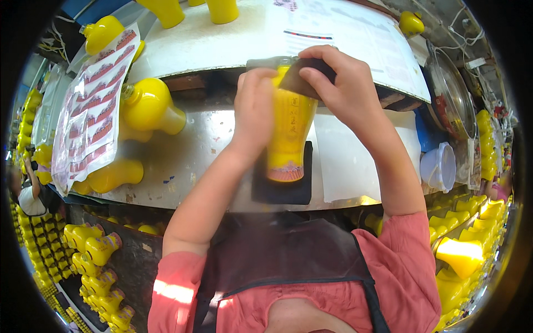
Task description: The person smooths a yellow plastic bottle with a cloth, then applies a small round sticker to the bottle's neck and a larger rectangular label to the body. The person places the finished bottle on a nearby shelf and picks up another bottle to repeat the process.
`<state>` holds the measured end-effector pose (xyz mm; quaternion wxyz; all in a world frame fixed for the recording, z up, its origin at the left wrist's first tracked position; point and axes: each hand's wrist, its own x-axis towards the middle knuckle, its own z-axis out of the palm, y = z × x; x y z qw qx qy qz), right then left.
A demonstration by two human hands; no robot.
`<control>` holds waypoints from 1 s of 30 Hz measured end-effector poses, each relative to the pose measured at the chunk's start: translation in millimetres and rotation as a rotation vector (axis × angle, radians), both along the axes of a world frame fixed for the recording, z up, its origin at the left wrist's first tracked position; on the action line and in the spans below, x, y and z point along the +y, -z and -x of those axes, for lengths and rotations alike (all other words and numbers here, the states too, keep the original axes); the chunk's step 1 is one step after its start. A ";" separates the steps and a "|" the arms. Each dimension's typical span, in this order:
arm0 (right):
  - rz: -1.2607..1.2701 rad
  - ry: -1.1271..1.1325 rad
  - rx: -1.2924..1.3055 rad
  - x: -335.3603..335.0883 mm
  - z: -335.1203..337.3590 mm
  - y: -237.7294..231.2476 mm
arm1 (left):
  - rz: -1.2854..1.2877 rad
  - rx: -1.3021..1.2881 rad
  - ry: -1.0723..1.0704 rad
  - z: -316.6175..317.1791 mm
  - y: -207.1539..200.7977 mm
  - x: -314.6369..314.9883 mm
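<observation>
A glossy yellow vase-shaped bottle (pixel 287 133) lies in front of me, its flared base toward me. It bears a pink patterned band near the base and a column of dark writing. Beneath it is a black cloth pad (pixel 277 194). My left hand (pixel 254 105), slightly blurred, is closed against the bottle's left side near the far end. Between the thumb and fingers of my right hand (pixel 347 83) is a dark flat scraper-like piece (pixel 311 77), which rests over the bottle's upper right. The bottle's far end is partly hidden by both hands.
Several yellow bottles (pixel 152 108) lie at the left, partly under a sheet of pink decals (pixel 97 111). A white sheet (pixel 361 161) lies to the right, beside a small white bucket (pixel 438 166). A white board (pixel 355 33) spans the back. Racked yellow bottles (pixel 461 255) flank me.
</observation>
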<state>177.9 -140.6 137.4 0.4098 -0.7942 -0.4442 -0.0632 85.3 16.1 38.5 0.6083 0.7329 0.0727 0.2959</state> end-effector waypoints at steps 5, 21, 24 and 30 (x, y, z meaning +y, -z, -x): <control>0.048 0.075 -0.078 6.0 -7.4 10.3 | 0.061 0.081 -0.022 3.8 -16.6 -1.4; -0.156 -0.391 -0.269 -41.1 90.4 52.5 | 0.196 0.069 0.040 -8.1 -9.5 2.9; -0.168 0.027 -0.089 -41.7 80.7 58.7 | 0.266 0.043 0.084 -1.0 -10.2 3.5; -0.215 0.139 -0.201 -57.8 91.2 82.6 | -0.308 -0.097 -0.051 4.7 -10.3 -5.0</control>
